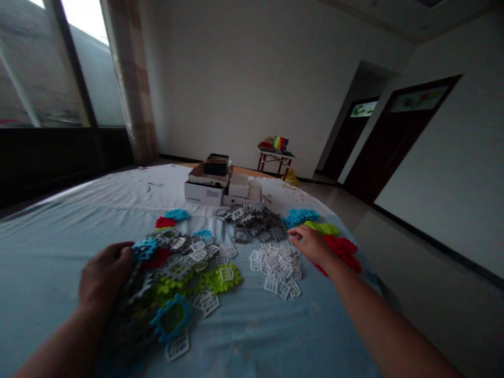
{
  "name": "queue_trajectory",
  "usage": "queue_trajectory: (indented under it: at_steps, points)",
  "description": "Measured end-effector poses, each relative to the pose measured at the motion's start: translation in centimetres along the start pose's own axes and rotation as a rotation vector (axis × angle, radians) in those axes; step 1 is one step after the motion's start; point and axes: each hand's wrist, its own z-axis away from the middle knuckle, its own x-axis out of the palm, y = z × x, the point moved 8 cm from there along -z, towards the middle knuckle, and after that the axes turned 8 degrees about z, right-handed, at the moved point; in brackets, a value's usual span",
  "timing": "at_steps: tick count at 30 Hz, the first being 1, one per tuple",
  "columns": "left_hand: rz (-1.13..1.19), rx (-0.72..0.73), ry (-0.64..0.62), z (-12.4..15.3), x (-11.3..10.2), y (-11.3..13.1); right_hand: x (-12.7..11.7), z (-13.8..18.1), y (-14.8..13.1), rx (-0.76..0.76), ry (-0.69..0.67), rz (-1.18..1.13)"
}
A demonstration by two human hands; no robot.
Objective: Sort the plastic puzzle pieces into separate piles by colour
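My left hand (105,273) is at the left edge of a mixed heap of plastic interlocking pieces. Its thumb and forefinger are closed at a blue interlocking piece (145,248). Around it lie grey, red and lime pieces, with white window-shaped grids (198,252) on top. My right hand (309,241) hovers beside the right end of a grey pile of interlocking pieces (255,220), its fingers slightly apart and nothing visible in them. Just below that hand is a pile of white window grids (277,265).
Blue (301,216), lime (323,228) and red pieces (342,252) form separate piles at the right. Open boxes (205,193) stand behind the grey pile. A cloth (252,336) covers the round table. Farther off is a small table (275,153) bearing colourful things.
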Motion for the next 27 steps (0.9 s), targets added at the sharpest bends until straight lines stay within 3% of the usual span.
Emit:
queue_trajectory:
  at_steps: [3,9,22,27]
  points:
    - [0.005,-0.06,-0.063,0.2,0.4,-0.2,2.2,-0.9,-5.7,-0.141,-0.054,-0.096]
    - [0.029,-0.036,-0.046,0.2,0.8,-0.1,6.3,-2.6,-16.2,-0.393,-0.139,-0.173]
    - [0.076,-0.026,0.011,0.2,0.8,-0.9,15.3,-13.4,-27.2,-0.456,-0.266,-0.04]
    - [0.067,-0.026,0.016,0.2,0.8,-0.9,19.7,-16.4,-30.0,-0.461,-0.378,0.019]
